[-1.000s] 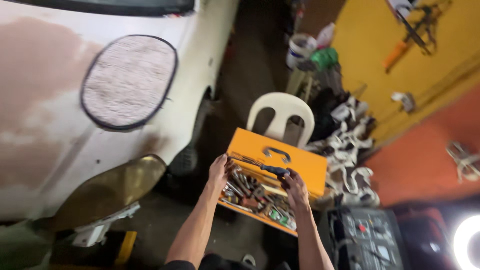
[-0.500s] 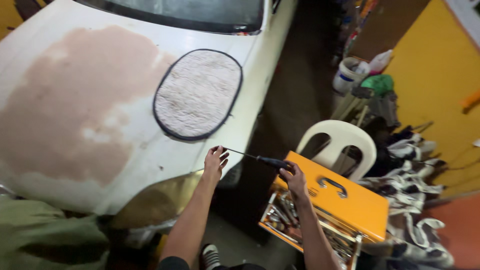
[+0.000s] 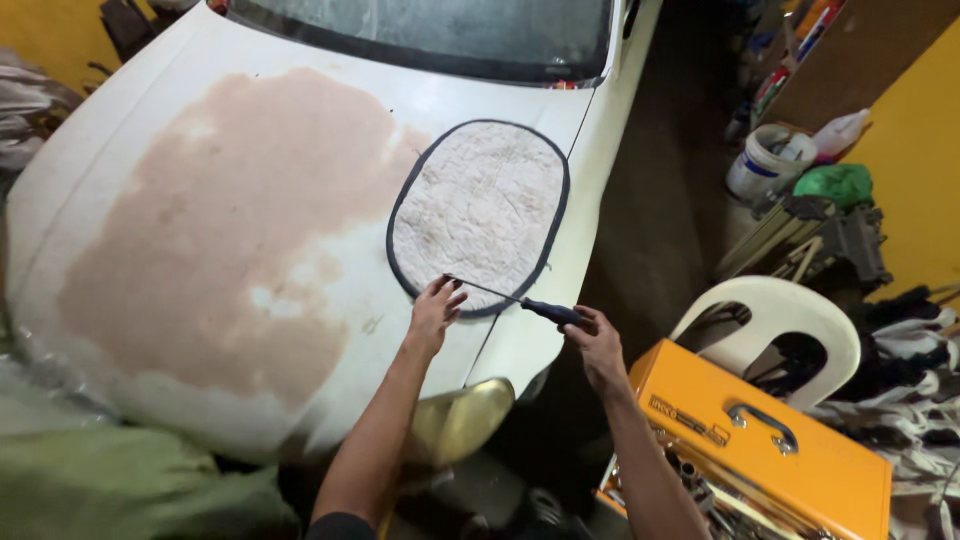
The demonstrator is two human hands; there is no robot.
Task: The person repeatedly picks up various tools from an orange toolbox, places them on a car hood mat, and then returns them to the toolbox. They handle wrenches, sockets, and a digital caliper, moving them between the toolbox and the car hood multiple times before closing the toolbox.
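- The right hand (image 3: 597, 345) is closed around the dark handle of a long screwdriver (image 3: 520, 300), held just off the edge of the white car hood (image 3: 300, 120).
- The screwdriver's thin shaft runs leftward from the handle, across the lower edge of an oval quilted mat (image 3: 480, 205) lying on the hood.
- The left hand (image 3: 432, 315) is at the shaft's tip, fingers loosely curled and partly spread; they seem to pinch or steady the tip, though the contact is too small to tell for sure.
- A large pinkish sanded patch (image 3: 220, 220) covers much of the hood, left of the mat.
- An open orange toolbox (image 3: 760, 440) with a black lid handle sits below the right forearm, tools showing inside.
- A white plastic chair (image 3: 800, 315) stands just behind the toolbox.
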